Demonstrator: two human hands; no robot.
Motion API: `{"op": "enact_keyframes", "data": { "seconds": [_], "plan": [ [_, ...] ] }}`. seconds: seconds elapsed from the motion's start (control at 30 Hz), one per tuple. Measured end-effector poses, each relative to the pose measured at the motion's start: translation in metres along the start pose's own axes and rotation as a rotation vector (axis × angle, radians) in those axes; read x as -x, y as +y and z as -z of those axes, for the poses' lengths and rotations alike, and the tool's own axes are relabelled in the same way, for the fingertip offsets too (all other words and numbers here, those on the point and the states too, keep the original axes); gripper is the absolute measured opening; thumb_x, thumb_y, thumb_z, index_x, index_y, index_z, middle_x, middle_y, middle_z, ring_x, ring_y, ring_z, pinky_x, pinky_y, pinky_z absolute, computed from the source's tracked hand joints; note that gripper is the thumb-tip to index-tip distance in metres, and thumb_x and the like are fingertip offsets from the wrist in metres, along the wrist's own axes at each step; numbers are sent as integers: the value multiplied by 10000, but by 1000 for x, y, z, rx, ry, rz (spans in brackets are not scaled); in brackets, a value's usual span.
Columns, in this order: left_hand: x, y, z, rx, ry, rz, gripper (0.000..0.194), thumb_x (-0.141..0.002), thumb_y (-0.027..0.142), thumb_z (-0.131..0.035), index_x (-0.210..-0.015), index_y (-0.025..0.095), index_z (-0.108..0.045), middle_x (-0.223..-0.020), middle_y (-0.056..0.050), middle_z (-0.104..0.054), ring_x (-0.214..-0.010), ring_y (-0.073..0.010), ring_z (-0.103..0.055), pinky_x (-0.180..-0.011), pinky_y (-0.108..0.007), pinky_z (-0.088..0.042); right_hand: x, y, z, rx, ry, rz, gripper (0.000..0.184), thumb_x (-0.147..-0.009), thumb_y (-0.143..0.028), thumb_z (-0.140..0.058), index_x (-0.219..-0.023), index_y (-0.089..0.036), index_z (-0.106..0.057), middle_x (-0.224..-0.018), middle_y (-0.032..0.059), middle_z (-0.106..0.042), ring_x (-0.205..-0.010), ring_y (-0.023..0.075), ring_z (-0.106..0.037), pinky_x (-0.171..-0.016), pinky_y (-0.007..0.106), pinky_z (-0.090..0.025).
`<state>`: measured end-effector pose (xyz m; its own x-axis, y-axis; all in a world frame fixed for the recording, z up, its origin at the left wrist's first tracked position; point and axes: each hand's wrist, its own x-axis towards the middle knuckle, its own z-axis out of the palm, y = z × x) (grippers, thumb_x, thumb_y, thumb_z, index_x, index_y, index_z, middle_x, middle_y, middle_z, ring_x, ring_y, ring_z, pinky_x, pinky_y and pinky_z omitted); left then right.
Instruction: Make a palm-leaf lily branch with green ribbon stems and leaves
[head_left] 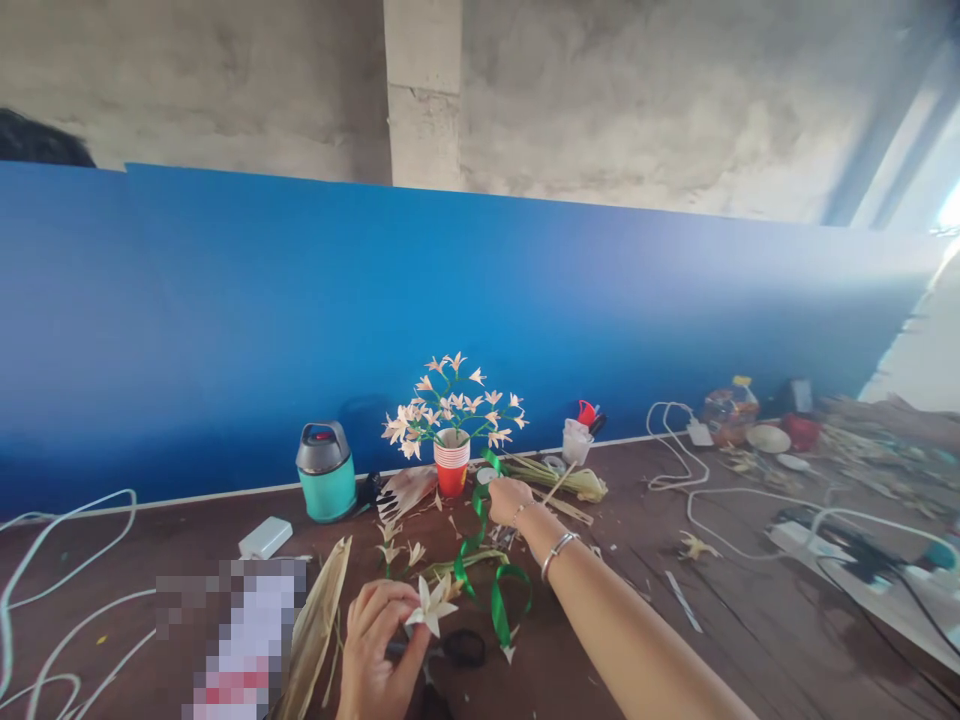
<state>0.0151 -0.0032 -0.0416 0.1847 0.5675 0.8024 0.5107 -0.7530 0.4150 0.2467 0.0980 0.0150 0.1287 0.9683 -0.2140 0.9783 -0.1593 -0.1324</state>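
Observation:
A pale cream flower [433, 605] that looks folded from dried husk is pinched between the thumb and fingers of my left hand [382, 635]. My right hand [511, 500] reaches forward with its fingers curled closed beside a green ribbon [480, 505] and its white spool [487, 476]; whatever its fingertips hold is hidden. The ribbon trails in loops over the table. Several more cream flowers [388, 545] lie left of the ribbon. Behind them, a stack of red and white paper cups [451, 470] holds a spray of finished flowers [457, 400] on green stems.
A turquoise jar [326, 480] and a white box [265, 538] stand left. Dried husks [319, 625] lie beside my left hand. A white tub [577, 442] with tools stands at the back. White cables and a power strip [840, 570] spread across the right. A blue partition [262, 320] rises behind.

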Motion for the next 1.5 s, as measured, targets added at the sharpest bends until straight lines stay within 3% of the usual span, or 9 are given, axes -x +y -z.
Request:
{"op": "enact_keyframes", "data": {
  "seconds": [0.17,0.37,0.5,0.6,0.7,0.77,0.83,1.07,1.5],
  "plan": [
    [1,-1,-4,131,0,144,69,-745,196,-579,-677,198,-592,-765,-44,-630,-754,-189,-578,-678,-306,-485,-1,8,7,-132,-30,-45,285,-860,-282,-526,-1121,-169,-516,-1128,73,-547,-951,204,-569,-783,389,-487],
    [-2,0,-9,550,18,708,228,-693,381,-655,-697,153,-651,-682,-18,-632,-657,-159,-584,-592,-231,-459,17,21,27,-453,-45,-130,276,-862,-287,-521,-1102,-152,-531,-1111,70,-559,-907,196,-580,-749,375,-500],
    [-8,4,-9,803,-3,947,276,-683,416,-660,-745,148,-682,-677,-27,-665,-650,-149,-590,-590,-221,-441,55,1,23,-700,94,-28,141,-819,-178,-471,-779,-109,-588,-669,8,-592,-635,128,-576,-569,233,-448],
    [-12,7,-8,922,-11,975,238,-694,391,-660,-732,157,-672,-689,-22,-666,-641,-127,-573,-590,-209,-427,86,-29,2,-872,133,93,89,-717,-118,-470,-693,-149,-549,-531,-46,-508,-527,94,-517,-474,189,-367],
    [-14,10,-5,942,-29,956,208,-694,362,-665,-704,154,-649,-661,-3,-647,-596,-106,-544,-564,-194,-412,106,-52,-21,-1016,123,165,133,-683,-120,-469,-787,-148,-546,-523,-59,-482,-477,86,-471,-431,185,-322],
    [-14,11,-4,904,-58,913,204,-684,352,-672,-693,150,-640,-636,6,-632,-585,-106,-537,-564,-194,-413,112,-57,-33,-1295,167,281,210,-683,-172,-516,-887,-147,-559,-572,-47,-501,-498,94,-467,-445,195,-330],
    [-14,13,-3,853,-95,852,192,-679,336,-674,-703,147,-649,-635,3,-632,-603,-117,-545,-587,-204,-424,116,-56,-39,-1417,251,350,152,-700,-233,-561,-829,-154,-573,-616,-27,-509,-545,105,-467,-488,209,-357],
    [-13,13,-5,750,-139,742,145,-683,293,-669,-710,151,-681,-629,-5,-636,-571,-112,-515,-555,-200,-414,126,-50,-41,-1262,496,574,176,-809,-268,-527,-662,-181,-570,-756,32,-521,-693,153,-496,-597,257,-394],
    [-13,15,-7,880,-164,749,167,-680,304,-673,-652,140,-674,-628,-11,-621,-619,-131,-534,-606,-223,-430,126,-53,-50,-1011,545,604,146,-817,-203,-514,-726,-186,-627,-807,41,-484,-732,159,-512,-630,259,-436]
  ]
}}
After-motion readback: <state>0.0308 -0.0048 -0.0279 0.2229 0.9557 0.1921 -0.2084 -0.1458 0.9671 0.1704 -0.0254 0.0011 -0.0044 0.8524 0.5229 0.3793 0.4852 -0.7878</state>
